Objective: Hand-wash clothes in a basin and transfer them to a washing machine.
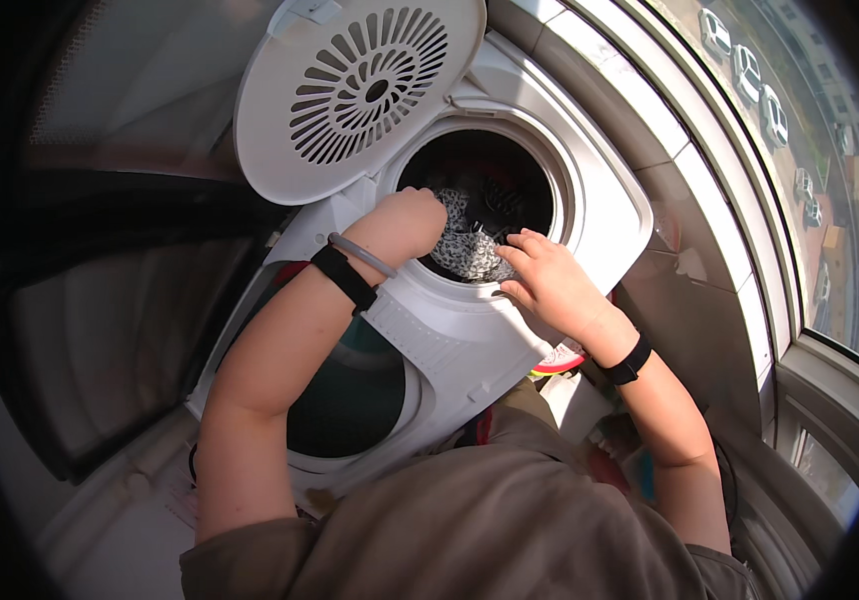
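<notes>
Black-and-white patterned cloth [468,251] lies bunched in the dark round tub of a white washing machine [429,337]. Curled at the tub's left side, my left hand [418,217] grips an edge of this cloth; its fingertips are hidden. My right hand [546,277] reaches over the tub's near right rim with fingers apart, the fingertips at the cloth's right edge. Whether they press on it is hard to see. Dark material [504,196] sits deeper in the tub, in shadow. A slotted white round lid [268,142] stands raised at the tub's far left.
A second, larger opening with a dark green interior [354,405] lies under my left forearm. Along the right run a tiled wall [688,300] and a window frame [744,195]. A dark glossy panel [122,315] stands at left. A shoe [561,358] shows below my right hand.
</notes>
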Tool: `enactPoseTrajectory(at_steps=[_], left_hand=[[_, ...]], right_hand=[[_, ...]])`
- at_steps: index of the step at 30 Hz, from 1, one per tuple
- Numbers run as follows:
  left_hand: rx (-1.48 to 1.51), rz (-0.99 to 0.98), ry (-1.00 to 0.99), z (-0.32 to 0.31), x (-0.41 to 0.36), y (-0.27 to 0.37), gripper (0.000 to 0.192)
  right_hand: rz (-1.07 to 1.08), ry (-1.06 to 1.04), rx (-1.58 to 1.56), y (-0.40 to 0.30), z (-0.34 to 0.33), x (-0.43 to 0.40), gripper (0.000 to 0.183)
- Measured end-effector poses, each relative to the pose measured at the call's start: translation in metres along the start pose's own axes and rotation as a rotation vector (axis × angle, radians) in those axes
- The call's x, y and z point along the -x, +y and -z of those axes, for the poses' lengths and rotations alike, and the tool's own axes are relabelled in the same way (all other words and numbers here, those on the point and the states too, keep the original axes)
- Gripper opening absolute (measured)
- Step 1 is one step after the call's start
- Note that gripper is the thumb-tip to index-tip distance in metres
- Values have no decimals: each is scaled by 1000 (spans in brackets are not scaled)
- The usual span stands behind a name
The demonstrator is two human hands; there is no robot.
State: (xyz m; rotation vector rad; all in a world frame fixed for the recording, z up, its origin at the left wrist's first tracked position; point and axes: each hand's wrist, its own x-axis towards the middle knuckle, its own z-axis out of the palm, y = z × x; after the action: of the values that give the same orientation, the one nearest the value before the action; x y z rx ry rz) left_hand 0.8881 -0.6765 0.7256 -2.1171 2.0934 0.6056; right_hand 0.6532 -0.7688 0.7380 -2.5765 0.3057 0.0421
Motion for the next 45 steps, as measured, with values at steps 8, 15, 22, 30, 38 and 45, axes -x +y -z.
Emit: enactPoseTrajectory(at_steps=[8,15,22,30,38,45], left_hand=[[56,11,-409,-20,-93,11,18],[240,356,-100,-175,-192,-28,34],[224,379,-66,-287,-210,-65,44],[235,358,-299,-224,-206,-15,42],[249,130,-66,-25,-128,1,30],[682,-1,146,73,-29,16,20]], right_hand=[[35,319,-38,34,15,10,17],[83,358,-113,40,14,12,13],[49,349,-151,44,12,12,16],[38,375,-140,51,9,16,15],[68,409,-128,42,12,15,6],[-192,476,-367,21,32,-14,45]])
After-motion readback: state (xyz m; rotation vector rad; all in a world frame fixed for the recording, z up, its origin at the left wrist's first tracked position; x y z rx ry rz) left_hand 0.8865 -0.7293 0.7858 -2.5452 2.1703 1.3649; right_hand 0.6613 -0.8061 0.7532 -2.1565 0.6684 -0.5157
